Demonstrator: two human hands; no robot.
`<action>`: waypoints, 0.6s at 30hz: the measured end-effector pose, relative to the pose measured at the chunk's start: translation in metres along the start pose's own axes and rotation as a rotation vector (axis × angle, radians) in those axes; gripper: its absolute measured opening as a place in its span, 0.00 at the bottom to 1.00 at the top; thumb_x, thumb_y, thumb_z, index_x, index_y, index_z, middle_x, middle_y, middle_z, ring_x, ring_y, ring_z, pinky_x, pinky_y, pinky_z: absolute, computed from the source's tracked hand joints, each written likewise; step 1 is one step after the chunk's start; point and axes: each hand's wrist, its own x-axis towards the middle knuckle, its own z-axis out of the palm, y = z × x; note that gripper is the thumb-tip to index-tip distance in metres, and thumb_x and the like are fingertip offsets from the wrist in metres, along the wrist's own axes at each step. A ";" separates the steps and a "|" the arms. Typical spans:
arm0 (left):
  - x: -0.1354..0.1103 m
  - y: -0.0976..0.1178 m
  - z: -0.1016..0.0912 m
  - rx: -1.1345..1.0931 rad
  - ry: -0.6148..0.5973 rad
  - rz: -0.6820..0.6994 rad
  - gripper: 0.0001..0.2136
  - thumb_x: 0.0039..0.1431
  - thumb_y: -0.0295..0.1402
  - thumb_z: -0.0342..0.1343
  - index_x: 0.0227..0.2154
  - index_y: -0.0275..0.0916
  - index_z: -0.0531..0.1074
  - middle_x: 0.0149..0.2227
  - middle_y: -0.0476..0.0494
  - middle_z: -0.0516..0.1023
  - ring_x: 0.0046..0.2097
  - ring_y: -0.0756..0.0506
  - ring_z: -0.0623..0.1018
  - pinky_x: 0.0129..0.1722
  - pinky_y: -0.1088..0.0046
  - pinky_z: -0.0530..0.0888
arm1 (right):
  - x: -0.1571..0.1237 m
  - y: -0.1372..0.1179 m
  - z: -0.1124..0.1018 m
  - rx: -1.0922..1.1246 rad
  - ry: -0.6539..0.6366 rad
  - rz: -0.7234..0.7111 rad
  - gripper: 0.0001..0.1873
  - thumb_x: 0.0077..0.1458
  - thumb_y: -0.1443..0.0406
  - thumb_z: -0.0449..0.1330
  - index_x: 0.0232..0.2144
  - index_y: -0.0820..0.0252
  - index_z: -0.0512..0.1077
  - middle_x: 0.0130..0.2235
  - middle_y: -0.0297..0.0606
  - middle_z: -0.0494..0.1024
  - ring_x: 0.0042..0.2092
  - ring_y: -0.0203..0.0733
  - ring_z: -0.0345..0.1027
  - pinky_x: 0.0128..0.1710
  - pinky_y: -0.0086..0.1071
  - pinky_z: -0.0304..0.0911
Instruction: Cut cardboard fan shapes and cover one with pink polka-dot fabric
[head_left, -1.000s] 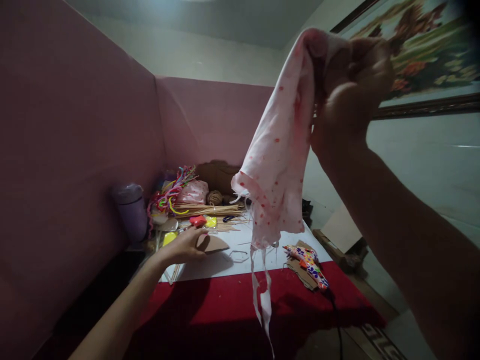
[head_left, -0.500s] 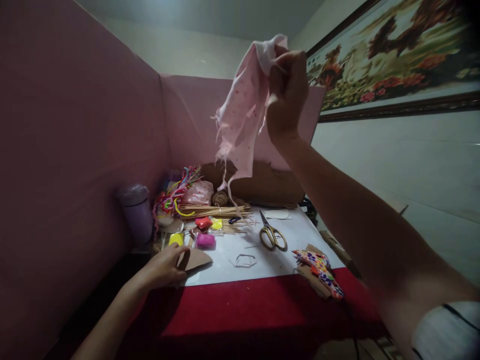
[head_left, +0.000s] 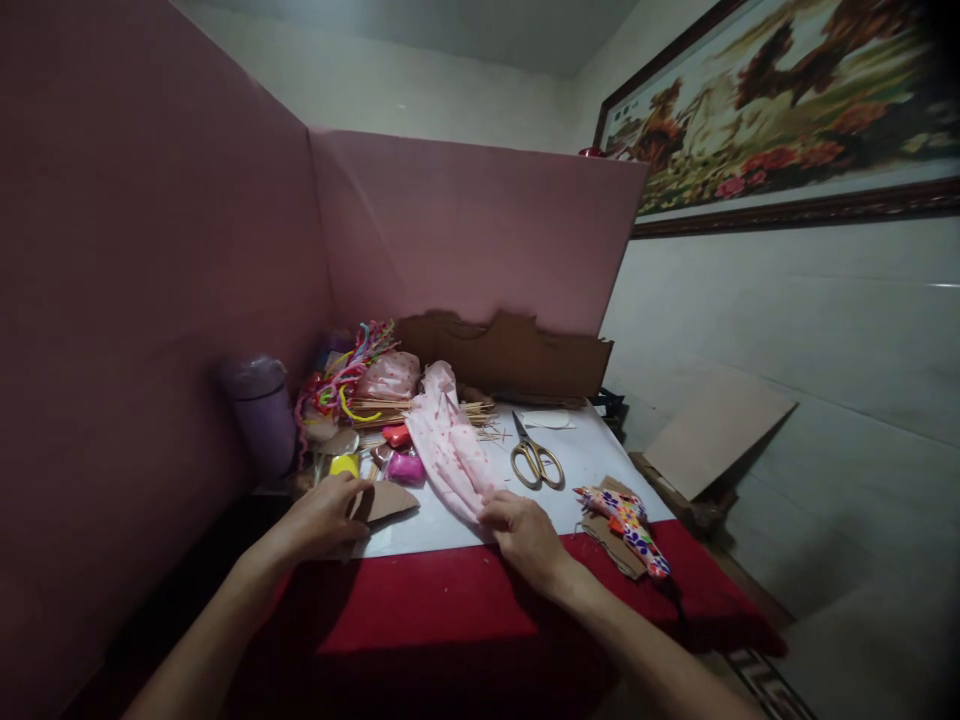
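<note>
A pink spotted cloth lies in a long bundle on the white table top. My right hand rests at its near end, fingers curled and touching the cloth's edge. At the table's left front, my left hand lies with fingers closed on a brown cardboard piece. Gold-handled scissors lie just right of the cloth.
Pipe cleaners, wooden sticks, coloured clay lumps and a purple bottle crowd the back left. A cut cardboard sheet leans on the pink partition. A patterned glue gun lies right, on cardboard over red cloth.
My right hand has come down from head height and laid the pink cloth on the table. The left hand stayed on the cardboard piece.
</note>
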 end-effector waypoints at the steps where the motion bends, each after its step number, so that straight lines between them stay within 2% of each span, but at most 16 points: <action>1: 0.001 0.002 -0.001 0.026 -0.007 0.024 0.20 0.40 0.37 0.61 0.40 0.41 0.75 0.39 0.42 0.73 0.42 0.39 0.72 0.39 0.67 0.67 | -0.004 0.002 0.001 0.024 0.011 -0.004 0.14 0.48 0.76 0.54 0.26 0.56 0.76 0.36 0.34 0.77 0.38 0.38 0.70 0.37 0.27 0.60; 3: 0.004 0.008 -0.001 0.069 0.029 0.076 0.16 0.44 0.39 0.59 0.38 0.41 0.76 0.40 0.41 0.73 0.42 0.38 0.72 0.39 0.66 0.67 | -0.011 0.002 -0.001 0.058 0.019 -0.012 0.11 0.50 0.74 0.56 0.27 0.56 0.76 0.38 0.36 0.77 0.40 0.39 0.70 0.40 0.28 0.61; 7: 0.023 0.037 0.009 -0.033 0.270 0.198 0.12 0.55 0.37 0.52 0.37 0.38 0.75 0.43 0.39 0.74 0.44 0.41 0.72 0.44 0.65 0.67 | -0.022 -0.005 -0.002 0.041 0.005 -0.028 0.07 0.53 0.70 0.58 0.30 0.57 0.76 0.37 0.38 0.77 0.42 0.42 0.69 0.44 0.31 0.61; 10: 0.046 0.067 0.029 -0.130 0.217 0.232 0.16 0.57 0.39 0.52 0.44 0.36 0.73 0.43 0.38 0.75 0.43 0.42 0.72 0.45 0.67 0.67 | -0.030 -0.011 0.002 0.012 -0.029 -0.071 0.07 0.53 0.70 0.58 0.31 0.56 0.76 0.37 0.38 0.77 0.42 0.42 0.69 0.43 0.32 0.62; 12: 0.060 0.086 0.043 -0.112 0.164 0.244 0.17 0.53 0.37 0.55 0.46 0.37 0.72 0.46 0.38 0.74 0.44 0.42 0.72 0.44 0.67 0.67 | -0.035 -0.014 0.005 -0.008 -0.050 -0.091 0.06 0.52 0.70 0.59 0.30 0.56 0.76 0.38 0.38 0.76 0.41 0.42 0.69 0.42 0.32 0.62; 15: 0.069 0.103 0.053 -0.083 0.139 0.285 0.06 0.50 0.31 0.57 0.31 0.38 0.76 0.38 0.39 0.76 0.43 0.41 0.71 0.42 0.66 0.67 | -0.040 -0.016 0.003 -0.012 -0.049 -0.100 0.05 0.51 0.69 0.60 0.30 0.55 0.76 0.40 0.37 0.77 0.42 0.43 0.70 0.41 0.32 0.62; 16: 0.068 0.105 0.051 -0.073 0.139 0.292 0.04 0.51 0.29 0.56 0.26 0.38 0.75 0.35 0.39 0.76 0.43 0.41 0.71 0.42 0.66 0.67 | -0.040 -0.016 0.000 0.001 -0.021 -0.088 0.06 0.52 0.68 0.60 0.31 0.54 0.76 0.40 0.36 0.77 0.42 0.42 0.70 0.41 0.31 0.62; 18: 0.059 0.104 0.042 -0.083 0.162 0.317 0.06 0.51 0.27 0.54 0.21 0.39 0.72 0.35 0.40 0.75 0.42 0.41 0.70 0.42 0.66 0.67 | -0.035 -0.016 -0.009 0.024 0.110 -0.024 0.07 0.55 0.66 0.57 0.33 0.53 0.75 0.40 0.37 0.78 0.40 0.42 0.71 0.40 0.31 0.62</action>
